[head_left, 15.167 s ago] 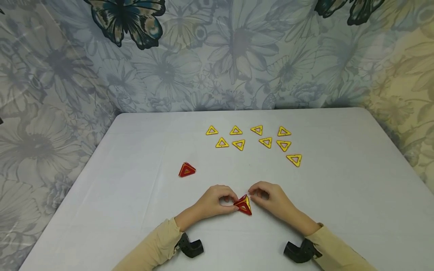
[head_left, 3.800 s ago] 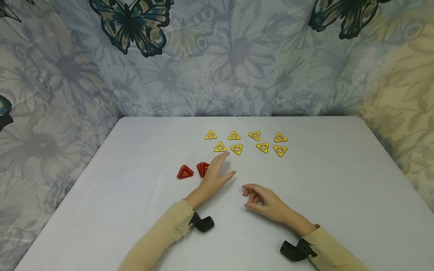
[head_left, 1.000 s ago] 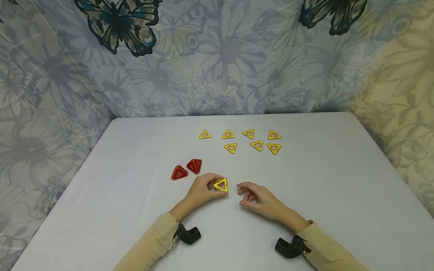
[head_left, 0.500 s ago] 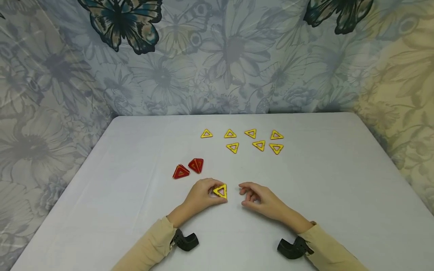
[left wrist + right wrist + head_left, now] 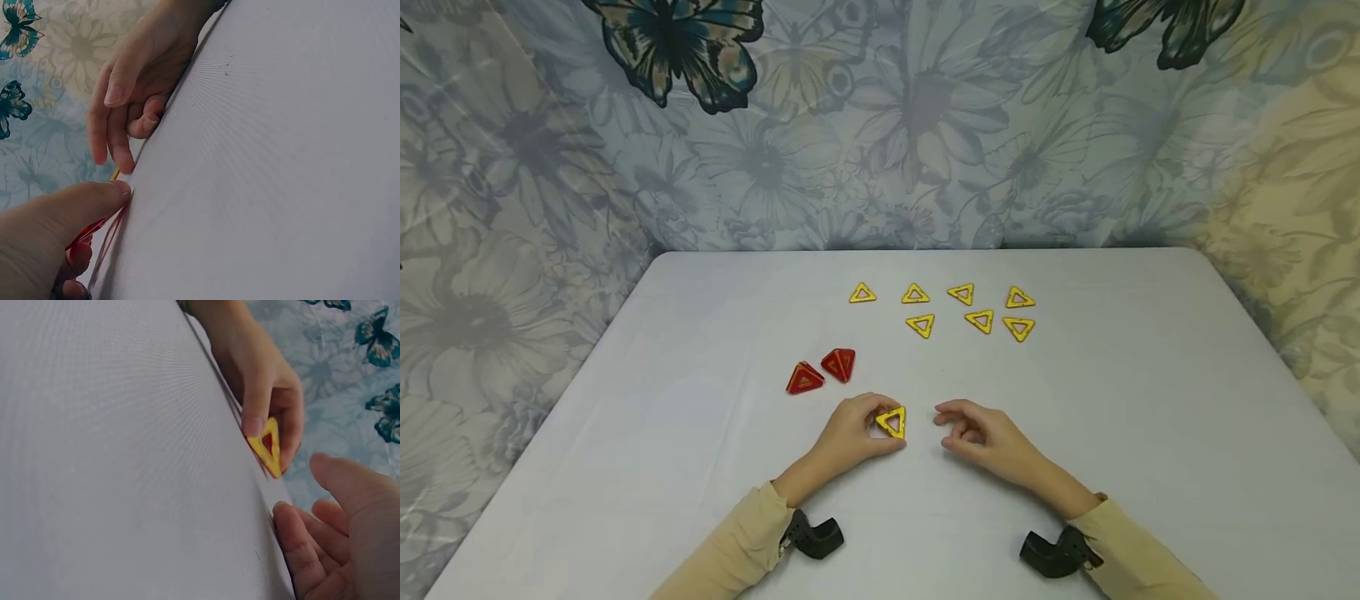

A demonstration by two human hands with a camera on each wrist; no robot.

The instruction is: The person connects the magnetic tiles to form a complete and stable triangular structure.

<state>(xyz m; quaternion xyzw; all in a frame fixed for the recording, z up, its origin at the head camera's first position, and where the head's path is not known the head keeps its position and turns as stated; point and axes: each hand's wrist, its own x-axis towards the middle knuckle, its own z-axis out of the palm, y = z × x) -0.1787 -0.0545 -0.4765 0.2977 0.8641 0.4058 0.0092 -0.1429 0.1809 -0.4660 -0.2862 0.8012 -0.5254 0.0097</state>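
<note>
My left hand (image 5: 842, 437) pinches a yellow triangular tile (image 5: 902, 422) between thumb and fingers, low over the white table. In the right wrist view the tile (image 5: 274, 465) is tilted, with some red showing behind its yellow face. Across a small gap, my right hand (image 5: 1000, 446) has loosely bent fingers with nothing between them. Beyond the left hand, two red pyramids of triangular tiles stand side by side, the left pyramid (image 5: 805, 379) a little nearer than the right pyramid (image 5: 838, 364).
Several yellow triangular tiles lie flat in two loose rows toward the back of the white table (image 5: 737, 325); one front-row tile (image 5: 1018, 321) is at the right. Behind the table hangs a flowered cloth (image 5: 925, 167) with butterflies. Each wrist wears a black camera (image 5: 820, 537).
Earlier a red and yellow piece was in my left hand; a second red pyramid now stands by the first. Since then my left hand has brought a front-row yellow tile nearer. The right hand barely moved.
</note>
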